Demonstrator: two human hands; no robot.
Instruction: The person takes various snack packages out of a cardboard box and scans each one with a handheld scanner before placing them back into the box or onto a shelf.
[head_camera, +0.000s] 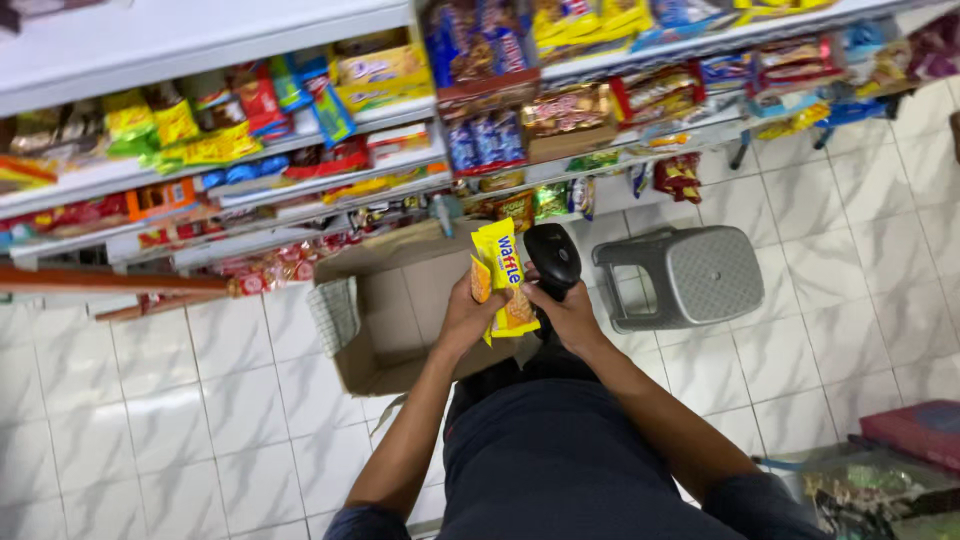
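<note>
Above open box (400, 320), left hand (468, 318) grips yellow packet (503, 275); right hand (568, 315) holds scanner (553, 258) at packet's 3 o'clock. Scanning step, likely; next calls for aiming scanner at packet's code.

I saw a bright yellow snack packet (503, 280) with blue lettering and golden-brown wafers printed on it. The scanner (552, 258) was black. The stool (690, 275) was grey with a dotted top, the box (395, 310) brown, the floor tiles (180, 420) glossy white.
</note>
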